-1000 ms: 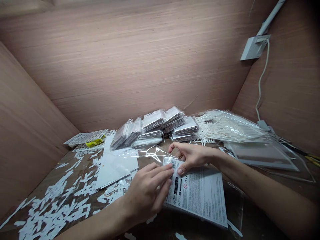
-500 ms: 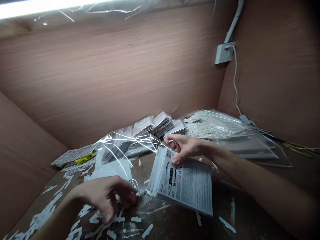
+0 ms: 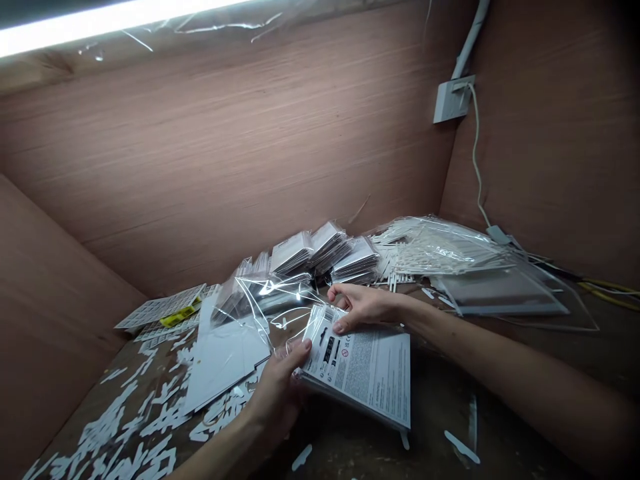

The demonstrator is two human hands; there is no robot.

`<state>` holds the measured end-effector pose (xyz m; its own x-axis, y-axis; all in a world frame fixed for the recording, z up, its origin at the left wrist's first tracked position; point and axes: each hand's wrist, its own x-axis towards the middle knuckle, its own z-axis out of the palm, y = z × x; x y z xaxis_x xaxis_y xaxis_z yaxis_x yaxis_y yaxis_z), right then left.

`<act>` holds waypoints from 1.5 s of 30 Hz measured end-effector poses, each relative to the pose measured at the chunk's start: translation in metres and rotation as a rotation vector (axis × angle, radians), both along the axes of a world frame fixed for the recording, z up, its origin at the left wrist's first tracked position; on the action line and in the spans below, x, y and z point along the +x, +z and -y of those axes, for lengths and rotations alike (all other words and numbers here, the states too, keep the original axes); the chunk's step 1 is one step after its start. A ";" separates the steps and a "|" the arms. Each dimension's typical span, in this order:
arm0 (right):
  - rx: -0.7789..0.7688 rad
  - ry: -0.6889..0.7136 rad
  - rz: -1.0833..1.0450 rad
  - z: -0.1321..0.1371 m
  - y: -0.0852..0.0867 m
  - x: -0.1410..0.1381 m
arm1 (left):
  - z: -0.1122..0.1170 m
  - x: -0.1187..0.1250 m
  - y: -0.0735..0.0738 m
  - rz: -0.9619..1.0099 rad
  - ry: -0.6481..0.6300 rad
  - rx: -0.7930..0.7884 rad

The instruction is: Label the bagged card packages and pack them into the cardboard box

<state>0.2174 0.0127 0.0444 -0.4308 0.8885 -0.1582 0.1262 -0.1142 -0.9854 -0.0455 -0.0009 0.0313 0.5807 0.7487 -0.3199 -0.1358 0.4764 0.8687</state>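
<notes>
**Two hands are holding a stack of white printed cards over the bench.**
The right hand is pinching the top edge in its grip, and the left hand is clasping the side, touching a clear plastic sheet.

Nothing can be read with certainty here. The white printed card shows a row of small dark icons and a dense block of fine print, but the letters are too small to make out. A yellow label lies on a white label sheet, its wording blurred. The stacked packets carry small, unreadable dark print.
</notes>
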 end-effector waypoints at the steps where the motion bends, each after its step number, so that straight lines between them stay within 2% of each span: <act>1: 0.007 -0.001 0.020 0.000 0.000 0.000 | 0.000 0.000 0.000 -0.018 0.011 -0.004; 5: 0.059 -0.002 0.113 -0.002 -0.005 -0.002 | -0.002 0.001 -0.002 -0.011 0.004 -0.021; 10: 0.187 -0.034 0.337 -0.004 -0.011 -0.006 | -0.003 0.003 -0.015 -0.035 0.044 -0.001; 12: 0.283 -0.066 0.469 -0.001 -0.004 -0.009 | -0.004 0.004 -0.021 -0.042 0.077 0.001; 15: 0.456 -0.135 0.654 0.018 0.017 -0.025 | -0.006 0.003 -0.025 -0.041 0.127 -0.001; 17: 0.611 -0.115 0.807 0.038 0.030 -0.045 | -0.007 0.003 -0.022 -0.029 0.169 0.005; 18: 0.740 -0.040 0.953 0.050 0.032 -0.057 | -0.008 0.003 -0.020 -0.021 0.196 0.007; 20: 0.959 0.077 1.190 0.071 0.026 -0.083 | -0.009 0.002 -0.013 -0.005 0.257 0.005; 21: 1.079 0.049 1.302 0.079 0.017 -0.096 | -0.010 0.002 -0.009 0.002 0.288 -0.002; 23: 1.235 -0.179 1.480 0.086 -0.005 -0.116 | -0.012 0.001 -0.002 0.018 0.335 -0.022; 25: 1.291 -0.290 1.571 0.084 -0.023 -0.127 | -0.014 0.001 0.005 0.042 0.363 -0.045; 28: 1.364 -0.274 1.614 0.070 -0.030 -0.126 | -0.016 0.000 0.015 0.081 0.394 -0.081; 32: 1.420 -0.177 1.556 0.057 -0.011 -0.112 | -0.020 -0.004 0.027 0.121 0.380 -0.138; 36: 1.407 -0.083 1.476 0.056 0.002 -0.104 | -0.024 -0.011 0.037 0.154 0.277 -0.211; 41: 1.415 -0.038 1.452 0.056 0.002 -0.102 | -0.025 -0.016 0.040 0.167 0.191 -0.224; 45: 1.439 -0.025 1.450 0.056 0.000 -0.102 | -0.025 -0.016 0.038 0.129 0.187 -0.184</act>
<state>0.1156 -0.0435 0.0448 -0.6495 0.6622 0.3737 0.7508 0.4808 0.4529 -0.0612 0.0238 0.0690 0.4826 0.7831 -0.3923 -0.3403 0.5803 0.7399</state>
